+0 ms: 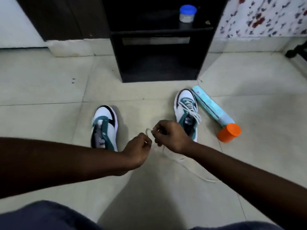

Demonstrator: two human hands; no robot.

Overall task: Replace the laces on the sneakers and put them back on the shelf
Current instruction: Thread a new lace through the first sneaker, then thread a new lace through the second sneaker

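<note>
Two white and teal sneakers stand on the tiled floor. The left sneaker (105, 127) has no lace in it. The right sneaker (186, 110) carries a white lace. Between them, a loose white lace (187, 166) runs from my hands down across the floor to the right. My left hand (138, 149) pinches one part of this lace. My right hand (169, 136) pinches it close by, a small loop standing between the two hands. The dark shelf unit (159, 52) stands straight ahead, its lower compartment open.
A light blue tube with an orange cap (216, 113) lies on the floor right of the laced sneaker. A jar with a blue lid (187, 14) sits on the shelf's upper level. A flowered cloth (265, 15) hangs at the right. My knees fill the bottom edge.
</note>
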